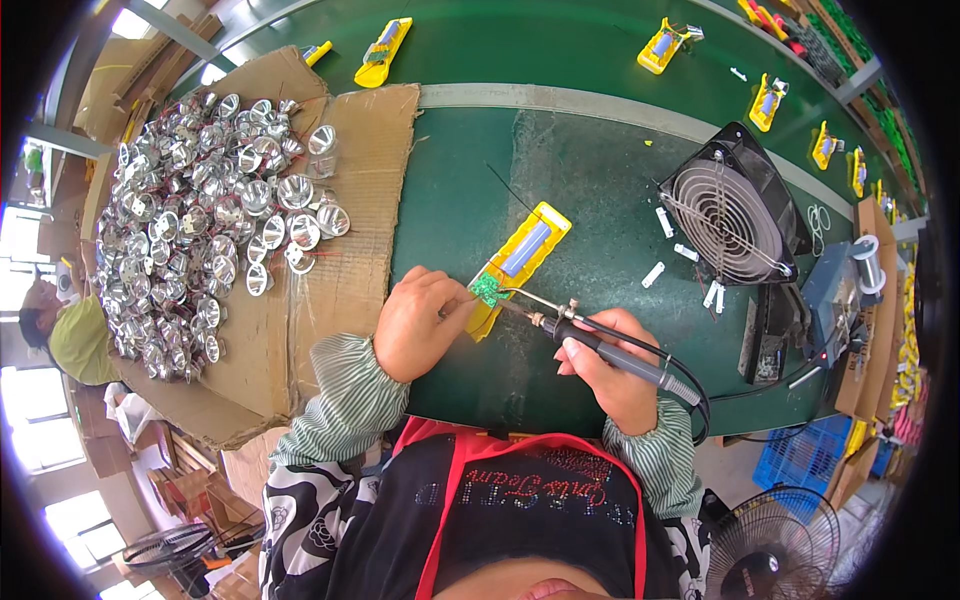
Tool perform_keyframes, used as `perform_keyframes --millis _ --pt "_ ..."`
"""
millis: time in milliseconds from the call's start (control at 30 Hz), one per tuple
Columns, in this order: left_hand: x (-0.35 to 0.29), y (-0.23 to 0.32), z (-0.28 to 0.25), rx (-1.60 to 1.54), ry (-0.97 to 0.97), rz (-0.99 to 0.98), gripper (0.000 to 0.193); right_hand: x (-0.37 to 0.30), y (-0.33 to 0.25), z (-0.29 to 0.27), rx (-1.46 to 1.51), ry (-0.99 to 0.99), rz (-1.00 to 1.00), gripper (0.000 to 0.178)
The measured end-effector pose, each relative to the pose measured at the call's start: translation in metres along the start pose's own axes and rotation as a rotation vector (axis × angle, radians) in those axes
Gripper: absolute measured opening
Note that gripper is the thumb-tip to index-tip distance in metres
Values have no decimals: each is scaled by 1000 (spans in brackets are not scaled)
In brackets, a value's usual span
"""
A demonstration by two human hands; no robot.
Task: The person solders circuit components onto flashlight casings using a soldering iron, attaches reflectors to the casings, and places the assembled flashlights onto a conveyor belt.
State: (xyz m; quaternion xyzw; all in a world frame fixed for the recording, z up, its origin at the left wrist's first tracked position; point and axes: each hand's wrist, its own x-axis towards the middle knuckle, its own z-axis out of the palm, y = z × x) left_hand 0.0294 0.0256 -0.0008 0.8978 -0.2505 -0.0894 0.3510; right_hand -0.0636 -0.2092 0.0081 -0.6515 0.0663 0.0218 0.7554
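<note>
My right hand is closed around the grey and black handle of a soldering iron. A thin metal feed tube runs beside the iron's tip. Both tip and tube reach a small green circuit board on an open yellow plastic housing, which lies at a slant on the bench. A lilac cylindrical battery sits in the housing beyond the board. My left hand is closed at the board's left edge, its fingertips pinched together; what they hold is hidden. A dark wire rises from the housing's far end.
Left, silvery reflector cups are heaped on cardboard. A black fan with a wire guard stands right, near small white pieces and a solder spool. Beyond the bench's raised edge lie more yellow housings. Another person is far left.
</note>
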Motion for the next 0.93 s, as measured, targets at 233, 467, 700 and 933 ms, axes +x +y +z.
perform_keyframes --millis 233,467,700,933 --pt "2 0 0 2 13 25 8 4 5 0 -27 -18 -9 13" --pt "2 0 -1 -11 12 28 7 5 8 -2 -62 -40 -21 13" --pt "2 0 -1 -4 7 30 7 -3 -3 -3 27 86 16 17" --pt "3 1 -1 17 -7 16 7 -9 -1 -12 -68 -9 -59 19"
